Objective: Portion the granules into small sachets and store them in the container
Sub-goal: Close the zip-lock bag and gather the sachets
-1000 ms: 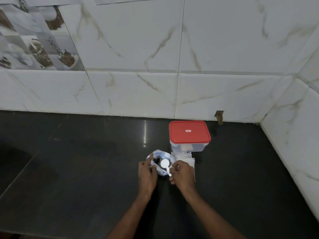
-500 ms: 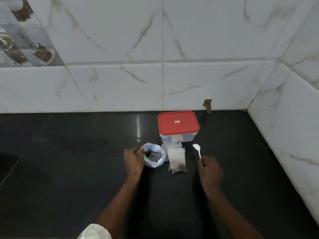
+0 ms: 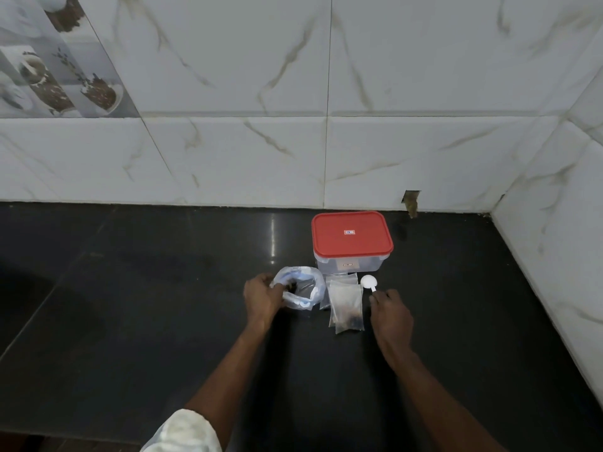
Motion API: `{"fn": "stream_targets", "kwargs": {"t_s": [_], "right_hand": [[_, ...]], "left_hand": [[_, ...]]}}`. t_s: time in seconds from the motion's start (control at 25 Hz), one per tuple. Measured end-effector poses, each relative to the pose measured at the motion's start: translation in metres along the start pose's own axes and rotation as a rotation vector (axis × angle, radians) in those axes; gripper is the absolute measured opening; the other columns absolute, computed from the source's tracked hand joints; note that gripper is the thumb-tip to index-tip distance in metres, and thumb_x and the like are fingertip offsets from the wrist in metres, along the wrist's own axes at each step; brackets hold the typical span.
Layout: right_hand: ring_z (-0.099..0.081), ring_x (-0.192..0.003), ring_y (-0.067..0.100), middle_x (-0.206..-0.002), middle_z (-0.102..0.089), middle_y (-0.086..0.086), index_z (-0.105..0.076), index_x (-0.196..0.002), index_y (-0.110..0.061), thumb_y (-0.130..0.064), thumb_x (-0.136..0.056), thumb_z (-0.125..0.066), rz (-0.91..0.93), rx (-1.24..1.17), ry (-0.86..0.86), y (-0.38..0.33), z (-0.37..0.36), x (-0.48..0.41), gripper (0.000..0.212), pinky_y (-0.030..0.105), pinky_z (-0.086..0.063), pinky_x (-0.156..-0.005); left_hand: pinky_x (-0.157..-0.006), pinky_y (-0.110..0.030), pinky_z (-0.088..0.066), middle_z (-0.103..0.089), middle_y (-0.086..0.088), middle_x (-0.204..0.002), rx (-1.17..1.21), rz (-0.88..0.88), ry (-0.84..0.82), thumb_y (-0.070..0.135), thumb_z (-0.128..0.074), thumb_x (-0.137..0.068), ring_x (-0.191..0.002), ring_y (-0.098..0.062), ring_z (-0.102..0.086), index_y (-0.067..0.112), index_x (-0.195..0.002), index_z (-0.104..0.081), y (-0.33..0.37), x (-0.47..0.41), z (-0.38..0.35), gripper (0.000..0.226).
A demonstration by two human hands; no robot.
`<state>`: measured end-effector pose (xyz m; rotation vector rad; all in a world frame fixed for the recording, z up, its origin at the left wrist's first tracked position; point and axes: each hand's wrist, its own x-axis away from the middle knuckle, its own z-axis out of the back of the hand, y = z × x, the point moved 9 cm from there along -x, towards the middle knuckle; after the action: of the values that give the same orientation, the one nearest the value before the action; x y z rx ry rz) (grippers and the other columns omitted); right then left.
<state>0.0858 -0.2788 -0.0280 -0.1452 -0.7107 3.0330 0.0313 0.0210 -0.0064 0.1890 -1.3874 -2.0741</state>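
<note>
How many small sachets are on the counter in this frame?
2 can be made out: one sachet holding dark granules, lying in front of the red-lidded container, and another partly tucked beneath it. More may be hidden in the stack.

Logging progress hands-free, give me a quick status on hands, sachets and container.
Left hand gripping bag rim; right hand on spoon handle. Sachets lying on counter. Container lid shut, nothing blocking.

Left hand (image 3: 262, 296) curled, gripping; right hand (image 3: 390, 309) pinching, knuckles up
</note>
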Motion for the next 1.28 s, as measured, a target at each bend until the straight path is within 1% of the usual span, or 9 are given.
{"fn": "stream_targets", "kwargs": {"t_s": [0.12,0.24,0.32,0.44,0.6,0.72,0.96,1.12,1.28], "right_hand": [[-0.064,-0.074,0.022,-0.084,-0.069,0.006,-0.072,-0.091,-0.007,-0.011,-0.091,-0.061,0.111,-0.307,0.073,-0.040,0.019,0.020,0.012,0.033,-0.049,-0.067],[-0.066,-0.065,0.014,-0.068,-0.068,-0.002,-0.069,-0.083,-0.014,-0.031,-0.093,-0.056,0.055,-0.575,-0.156,-0.083,-0.008,0.030,0.024,0.037,-0.055,-0.063],[-0.067,-0.068,0.018,-0.069,-0.068,0.000,-0.066,-0.083,-0.014,-0.045,-0.091,-0.048,-0.046,-0.645,-0.239,-0.097,-0.023,0.025,0.037,0.047,-0.058,-0.064],[-0.063,-0.063,0.018,-0.072,-0.068,0.005,-0.069,-0.089,-0.011,-0.035,-0.094,-0.053,-0.217,-0.801,-0.330,-0.100,-0.030,0.015,0.029,0.035,-0.057,-0.059],[-0.053,-0.051,0.015,-0.067,-0.060,0.012,-0.068,-0.087,-0.001,-0.022,-0.096,-0.062,-0.450,-1.108,-0.431,-0.099,-0.025,0.012,0.024,0.031,-0.051,-0.052],[-0.063,-0.059,0.018,-0.074,-0.069,0.011,-0.068,-0.091,-0.003,-0.020,-0.092,-0.067,-0.433,-1.118,-0.424,-0.098,-0.004,0.006,0.016,0.033,-0.055,-0.058],[-0.071,-0.072,0.022,-0.086,-0.076,0.011,-0.072,-0.095,-0.008,-0.009,-0.084,-0.074,-0.365,-1.157,-0.575,-0.111,0.021,0.013,0.011,0.037,-0.059,-0.069],[-0.063,-0.060,0.018,-0.070,-0.067,0.009,-0.067,-0.076,0.001,0.001,-0.074,-0.074,-0.262,-0.923,-0.430,-0.104,0.028,0.002,0.007,0.027,-0.052,-0.054],[-0.050,-0.056,0.021,-0.062,-0.052,0.007,-0.053,-0.064,-0.008,-0.003,-0.069,-0.066,-0.145,-0.596,-0.338,-0.105,0.029,-0.002,0.014,0.033,-0.044,-0.052]], "left_hand": [[-0.068,-0.048,-0.064,-0.076,-0.013,-0.078,0.009,0.022,-0.075,0.021,-0.063,-0.075,-0.070,-0.030,-0.075,0.017,-0.081,-0.071,-0.003,0.002,-0.003,0.011],[-0.069,-0.041,-0.064,-0.076,-0.017,-0.083,-0.003,0.084,-0.060,0.006,-0.060,-0.087,-0.070,-0.028,-0.075,0.000,-0.093,-0.073,-0.012,-0.002,0.002,0.016],[-0.056,-0.036,-0.063,-0.073,-0.018,-0.079,0.065,0.119,-0.065,0.003,-0.059,-0.090,-0.059,-0.026,-0.072,-0.005,-0.094,-0.069,-0.013,0.002,0.006,0.013],[-0.045,-0.028,-0.056,-0.070,-0.015,-0.071,0.128,0.159,-0.082,0.005,-0.063,-0.090,-0.049,-0.018,-0.066,-0.006,-0.095,-0.066,-0.013,0.008,0.012,0.013],[-0.056,-0.032,-0.057,-0.072,-0.019,-0.083,0.379,0.269,-0.223,0.017,-0.064,-0.094,-0.066,-0.025,-0.067,-0.008,-0.105,-0.068,-0.005,0.012,0.009,0.027],[-0.066,-0.037,-0.063,-0.074,-0.021,-0.090,0.539,0.338,-0.326,0.008,-0.059,-0.098,-0.069,-0.026,-0.069,-0.004,-0.111,-0.068,0.002,0.017,0.006,0.020],[-0.051,-0.027,-0.057,-0.070,-0.012,-0.076,0.497,0.375,-0.400,0.007,-0.075,-0.087,-0.058,-0.018,-0.061,0.000,-0.107,-0.068,0.016,0.035,-0.014,0.022],[-0.037,-0.017,-0.036,-0.060,-0.013,-0.062,0.290,0.360,-0.392,-0.004,-0.077,-0.078,-0.036,-0.010,-0.045,-0.002,-0.080,-0.070,0.021,0.037,-0.013,0.008],[-0.034,-0.012,-0.027,-0.048,-0.001,-0.043,0.099,0.282,-0.315,-0.009,-0.077,-0.070,-0.027,-0.006,-0.038,-0.002,-0.064,-0.066,0.028,0.036,-0.004,0.014]]}}
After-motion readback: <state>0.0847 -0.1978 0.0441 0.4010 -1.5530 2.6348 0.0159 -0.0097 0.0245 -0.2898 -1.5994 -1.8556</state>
